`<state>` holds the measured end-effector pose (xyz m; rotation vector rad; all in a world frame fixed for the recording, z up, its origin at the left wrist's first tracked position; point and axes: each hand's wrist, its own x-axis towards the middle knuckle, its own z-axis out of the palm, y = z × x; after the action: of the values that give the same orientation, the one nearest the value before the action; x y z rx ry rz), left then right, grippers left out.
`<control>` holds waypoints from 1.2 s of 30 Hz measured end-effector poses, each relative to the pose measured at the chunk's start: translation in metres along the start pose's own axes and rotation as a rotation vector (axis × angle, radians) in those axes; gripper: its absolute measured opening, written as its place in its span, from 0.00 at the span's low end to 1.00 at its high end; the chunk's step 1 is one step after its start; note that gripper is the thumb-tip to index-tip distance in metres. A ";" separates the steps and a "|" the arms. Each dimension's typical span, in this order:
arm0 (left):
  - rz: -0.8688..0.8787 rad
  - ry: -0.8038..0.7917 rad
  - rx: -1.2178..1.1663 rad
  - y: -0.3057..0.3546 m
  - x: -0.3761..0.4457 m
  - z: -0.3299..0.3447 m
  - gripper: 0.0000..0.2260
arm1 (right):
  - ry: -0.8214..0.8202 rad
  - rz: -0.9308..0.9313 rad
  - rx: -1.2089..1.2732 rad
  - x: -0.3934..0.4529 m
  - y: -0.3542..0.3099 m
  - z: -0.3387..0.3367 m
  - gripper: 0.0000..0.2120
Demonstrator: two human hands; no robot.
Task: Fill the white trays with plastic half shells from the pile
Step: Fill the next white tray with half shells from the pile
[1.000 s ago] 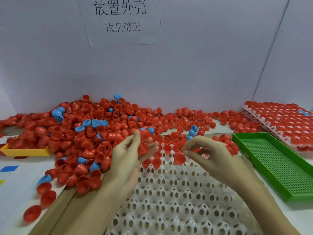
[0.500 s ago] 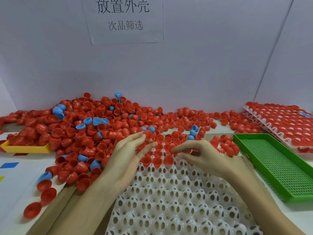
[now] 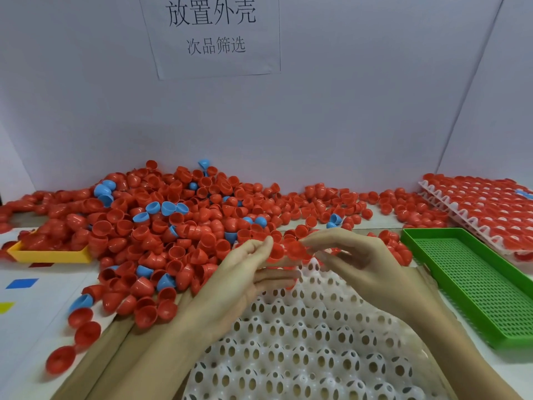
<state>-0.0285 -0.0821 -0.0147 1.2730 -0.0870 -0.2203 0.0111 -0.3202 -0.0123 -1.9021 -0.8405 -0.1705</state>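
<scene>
Two hands work at the far edge of a white tray (image 3: pixel 302 356), whose cups in the near rows show empty; the far rows, at 12 o'clock from the wrists, sit behind the fingers, so any filling there cannot be counted. The left hand (image 3: pixel 245 272) holds a red half shell (image 3: pixel 275 252) between thumb and curled fingers. The right hand (image 3: pixel 360 261) pinches another red shell (image 3: pixel 297 249) at its fingertips. The pile (image 3: pixel 173 226), at 10 o'clock, holds far too many shells to count, mostly red, about fifteen blue. Filled trays (image 3: pixel 484 209), at least two stacked, wait at 2 o'clock beside one green basket (image 3: pixel 473 284). One yellow tray (image 3: pixel 49 255) lies at 9 o'clock. Most of this tray likely remains to fill.
</scene>
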 end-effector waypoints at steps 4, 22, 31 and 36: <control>0.045 0.021 0.130 -0.004 -0.005 0.004 0.19 | -0.019 -0.017 -0.025 -0.003 -0.001 0.008 0.12; 0.294 -0.030 0.489 -0.014 -0.008 0.013 0.10 | -0.024 0.109 0.089 -0.002 0.012 0.009 0.08; 0.508 0.424 0.917 0.003 0.004 -0.023 0.06 | 0.072 0.187 -0.312 0.007 0.034 0.012 0.06; 0.512 0.787 1.315 0.011 0.011 -0.073 0.08 | 0.015 0.171 -0.353 0.001 0.035 0.012 0.07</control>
<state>-0.0026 -0.0124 -0.0262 2.4790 0.1554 0.9423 0.0309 -0.3180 -0.0439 -2.2899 -0.6649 -0.2401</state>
